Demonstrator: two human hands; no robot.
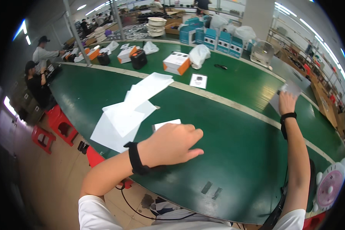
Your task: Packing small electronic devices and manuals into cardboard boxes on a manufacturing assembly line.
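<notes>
My left hand [174, 143] is low over the green table, fingers bent and thumb held apart, with nothing visible between them. Just beyond its knuckles lies a small white booklet or stack of cards [166, 124], partly hidden by the hand. Loose white sheets [122, 119] overlap in a fan to the left of it. Far to the right, my stretched-out right hand [287, 101] has its fingers closed on a translucent plastic bag or sheet [292, 89]. A dark edge shows beside those fingers; what it belongs to is unclear.
Across a pale strip lie a printed card [198, 81], a white-and-orange box [176, 63], a white plastic bag [199, 56] and a black device [138, 59]. Blue boxes [211, 38] line the back. A pink-and-white fan [329, 188] stands at right. Two people work at far left.
</notes>
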